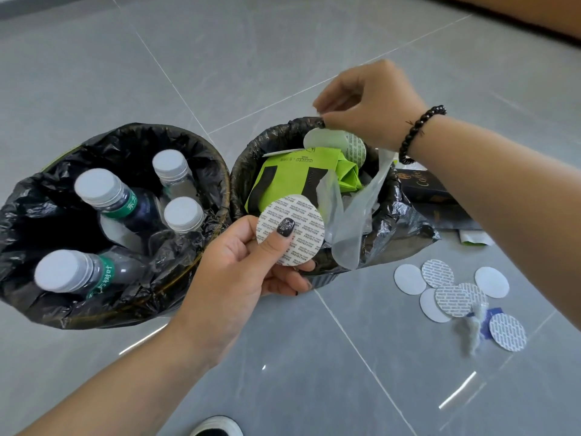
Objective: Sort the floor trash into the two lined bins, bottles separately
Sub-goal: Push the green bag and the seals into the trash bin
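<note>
Two bins lined with black bags stand side by side on the grey tile floor. The left bin (201, 143) holds several white-capped bottles (103, 190). In the right bin (248, 158) lie a green package (292, 174) and a clear plastic bag (349, 221). My left hand (232, 272) pinches a round printed seal disc (301, 228) under the thumb, at the right bin's near rim. My right hand (371, 102) hovers over that bin's far rim with its fingers curled. Two seal discs (333, 143) sit tilted just below its fingertips; whether it still pinches them is unclear.
Several more seal discs (452, 297) lie scattered on the floor right of the bins, with a white wad and blue scrap (474, 325) among them. A dark box (421, 184) lies behind the right bin. A shoe tip (217, 427) shows at the bottom edge.
</note>
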`<state>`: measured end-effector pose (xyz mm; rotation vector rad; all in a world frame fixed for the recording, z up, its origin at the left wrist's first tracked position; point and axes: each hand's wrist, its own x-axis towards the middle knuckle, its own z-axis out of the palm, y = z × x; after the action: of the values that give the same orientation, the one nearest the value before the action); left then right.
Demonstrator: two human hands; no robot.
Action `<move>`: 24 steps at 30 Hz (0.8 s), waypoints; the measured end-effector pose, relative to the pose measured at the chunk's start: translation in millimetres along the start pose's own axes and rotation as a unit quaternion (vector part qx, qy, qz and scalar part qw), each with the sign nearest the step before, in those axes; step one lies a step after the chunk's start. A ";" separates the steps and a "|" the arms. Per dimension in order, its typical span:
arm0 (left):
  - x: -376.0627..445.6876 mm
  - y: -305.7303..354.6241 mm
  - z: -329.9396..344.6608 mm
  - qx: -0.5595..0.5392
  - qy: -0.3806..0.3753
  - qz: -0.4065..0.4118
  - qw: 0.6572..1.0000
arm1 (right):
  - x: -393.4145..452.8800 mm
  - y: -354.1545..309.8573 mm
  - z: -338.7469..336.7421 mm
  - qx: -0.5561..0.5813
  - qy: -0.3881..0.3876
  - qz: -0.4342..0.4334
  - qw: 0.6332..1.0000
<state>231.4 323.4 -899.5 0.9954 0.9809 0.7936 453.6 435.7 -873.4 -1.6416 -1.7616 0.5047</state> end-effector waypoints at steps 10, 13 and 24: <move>-0.1 -12.5 8.3 0.045 -0.022 0.088 0.995 | -108.3 -32.9 -6.5 -0.002 -0.089 -0.180 0.980; -1.4 -15.5 11.6 0.055 -0.023 0.102 0.993 | -117.3 -28.2 -11.2 0.054 -0.082 -0.151 0.984; -3.8 -8.5 14.1 0.018 -0.034 0.120 0.992 | -119.6 -28.9 -13.7 0.281 -0.214 -0.007 0.935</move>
<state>243.9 312.8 -903.3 1.1787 0.8297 0.9362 440.6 312.7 -868.9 -1.1631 -1.6945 1.3048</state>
